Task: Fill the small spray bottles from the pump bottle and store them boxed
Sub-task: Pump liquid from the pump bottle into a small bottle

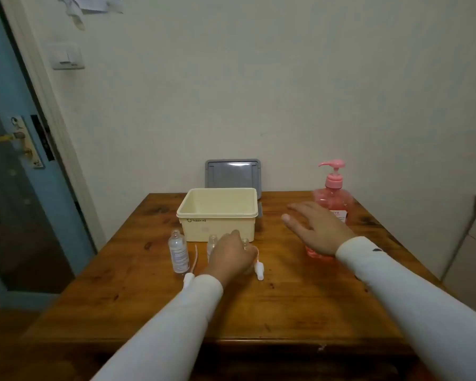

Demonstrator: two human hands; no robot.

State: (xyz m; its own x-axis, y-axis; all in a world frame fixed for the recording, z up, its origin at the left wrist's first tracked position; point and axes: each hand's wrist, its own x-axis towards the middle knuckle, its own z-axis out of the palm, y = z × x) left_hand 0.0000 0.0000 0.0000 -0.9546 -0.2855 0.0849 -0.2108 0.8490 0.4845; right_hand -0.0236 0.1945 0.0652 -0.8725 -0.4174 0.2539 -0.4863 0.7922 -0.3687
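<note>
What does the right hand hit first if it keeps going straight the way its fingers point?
Probably the cream box. The right hand is open, fingers aimed left and slightly away, with bare table between fingertips and the box's right wall. If the hand is above rim height it could pass over it; depth is unclear from one view.

Blue door (17,188) with brass handle (0,138) at left; light switch (67,56) on pale wall (259,78) (paper scraps (88,6) above).

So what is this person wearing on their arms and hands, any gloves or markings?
No gloves: the left hand and right hand are bare. Both arms are covered to the wrist by long, plain white sleeves. The right cuff carries a small dark mark. No watch or rings are visible.
</note>
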